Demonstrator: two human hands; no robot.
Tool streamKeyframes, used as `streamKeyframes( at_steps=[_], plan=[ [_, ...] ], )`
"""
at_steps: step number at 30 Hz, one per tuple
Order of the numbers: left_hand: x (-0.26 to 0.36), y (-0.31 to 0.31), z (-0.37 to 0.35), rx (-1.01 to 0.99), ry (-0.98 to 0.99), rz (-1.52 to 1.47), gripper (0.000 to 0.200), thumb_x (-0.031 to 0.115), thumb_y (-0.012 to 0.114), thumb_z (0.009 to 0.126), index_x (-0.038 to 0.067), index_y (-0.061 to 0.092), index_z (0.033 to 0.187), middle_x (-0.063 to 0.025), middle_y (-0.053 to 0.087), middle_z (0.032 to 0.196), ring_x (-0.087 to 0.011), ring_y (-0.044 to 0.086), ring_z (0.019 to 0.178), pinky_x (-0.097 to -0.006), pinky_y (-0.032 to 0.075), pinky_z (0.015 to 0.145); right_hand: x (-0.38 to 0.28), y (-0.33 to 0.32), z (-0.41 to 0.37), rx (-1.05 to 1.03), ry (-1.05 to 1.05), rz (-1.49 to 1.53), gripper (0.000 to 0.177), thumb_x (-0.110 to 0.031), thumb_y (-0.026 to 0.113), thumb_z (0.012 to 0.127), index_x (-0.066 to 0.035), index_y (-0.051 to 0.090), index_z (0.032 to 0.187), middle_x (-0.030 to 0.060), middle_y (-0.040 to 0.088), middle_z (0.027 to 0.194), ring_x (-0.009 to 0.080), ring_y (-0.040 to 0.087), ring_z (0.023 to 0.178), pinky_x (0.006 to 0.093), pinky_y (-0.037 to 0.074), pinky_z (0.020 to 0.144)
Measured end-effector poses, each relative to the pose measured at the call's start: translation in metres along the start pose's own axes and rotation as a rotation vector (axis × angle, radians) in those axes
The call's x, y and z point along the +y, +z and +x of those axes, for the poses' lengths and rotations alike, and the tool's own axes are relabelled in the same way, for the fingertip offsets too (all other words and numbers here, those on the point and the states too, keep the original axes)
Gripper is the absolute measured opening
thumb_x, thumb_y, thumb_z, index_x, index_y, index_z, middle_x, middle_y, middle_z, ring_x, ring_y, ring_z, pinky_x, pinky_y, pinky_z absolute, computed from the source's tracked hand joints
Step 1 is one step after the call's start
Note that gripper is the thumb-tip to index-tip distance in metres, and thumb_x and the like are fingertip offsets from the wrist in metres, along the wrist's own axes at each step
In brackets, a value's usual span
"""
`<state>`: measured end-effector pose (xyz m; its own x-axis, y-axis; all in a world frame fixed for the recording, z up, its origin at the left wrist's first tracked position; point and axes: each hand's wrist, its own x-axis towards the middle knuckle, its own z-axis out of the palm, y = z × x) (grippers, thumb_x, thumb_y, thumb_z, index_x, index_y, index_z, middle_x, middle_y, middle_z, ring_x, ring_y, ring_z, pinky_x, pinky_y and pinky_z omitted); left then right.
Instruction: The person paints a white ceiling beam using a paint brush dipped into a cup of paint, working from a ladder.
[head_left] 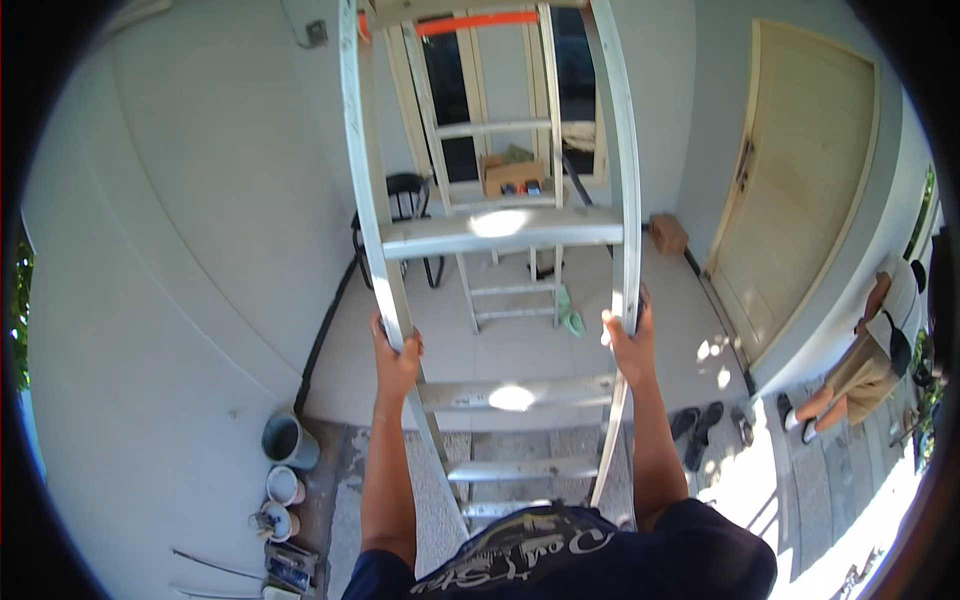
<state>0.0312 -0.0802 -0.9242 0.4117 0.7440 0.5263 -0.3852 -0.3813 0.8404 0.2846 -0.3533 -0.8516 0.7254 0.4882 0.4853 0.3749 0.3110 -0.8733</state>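
Note:
An aluminium ladder stands upright right in front of me, its rungs running down toward my chest. My left hand is wrapped round its left side rail, just below a wide rung. Round the right rail, at about the same height, my right hand is closed. Sunlight makes bright spots on two rungs. The ladder's foot is hidden behind my dark printed shirt.
Beyond stands a second ladder section, near a black chair and a cardboard box. Buckets line the left wall. Sandals lie at right, where another person stands outside. A closed door is at right.

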Motion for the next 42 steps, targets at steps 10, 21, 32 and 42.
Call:
streamKeyframes(
  at_steps=[10, 21, 32, 42],
  plan=[
    [0.014, 0.008, 0.0, 0.023, -0.024, -0.015, 0.05, 0.002, 0.049, 0.085, 0.001, 0.032, 0.132, -0.008, 0.057, 0.083, -0.0132, 0.056, 0.067, -0.0292, 0.05, 0.059, 0.004, -0.003, 0.001, -0.009, 0.021, -0.021, 0.055, -0.007, 0.068, 0.09, -0.01, 0.043, 0.14, -0.001, 0.055, 0.09, 0.0056, 0.052, 0.074, 0.0224, 0.047, 0.061],
    [0.018, 0.009, 0.005, 0.061, -0.127, -0.006, 0.042, -0.002, 0.047, 0.085, 0.005, 0.035, 0.124, -0.0069, 0.056, 0.08, -0.0122, 0.056, 0.065, -0.0294, 0.051, 0.058, -0.015, 0.001, 0.0, -0.052, 0.024, -0.012, 0.054, -0.005, 0.068, 0.09, -0.008, 0.044, 0.139, 0.0, 0.058, 0.091, 0.0068, 0.052, 0.074, 0.0236, 0.046, 0.064],
    [0.004, 0.001, 0.0, 0.001, -0.078, -0.034, 0.053, 0.001, 0.05, 0.087, 0.003, 0.028, 0.136, -0.0111, 0.057, 0.094, -0.0153, 0.06, 0.078, -0.0316, 0.054, 0.068, 0.009, -0.005, 0.0, 0.016, 0.066, 0.01, 0.063, -0.008, 0.071, 0.089, -0.003, 0.041, 0.144, 0.0029, 0.059, 0.096, 0.0086, 0.056, 0.077, 0.0243, 0.051, 0.064],
    [0.122, -0.006, -0.05, 0.515, 0.016, 0.071, 0.114, 0.031, 0.089, 0.076, 0.015, 0.007, 0.154, -0.0166, 0.037, 0.144, -0.0305, 0.038, 0.136, -0.0483, 0.04, 0.106, 0.042, -0.022, -0.014, 0.179, -0.108, -0.237, 0.06, -0.015, 0.068, 0.095, 0.0, 0.039, 0.145, 0.0131, 0.06, 0.121, 0.0194, 0.059, 0.107, 0.0347, 0.049, 0.094]
  ],
)
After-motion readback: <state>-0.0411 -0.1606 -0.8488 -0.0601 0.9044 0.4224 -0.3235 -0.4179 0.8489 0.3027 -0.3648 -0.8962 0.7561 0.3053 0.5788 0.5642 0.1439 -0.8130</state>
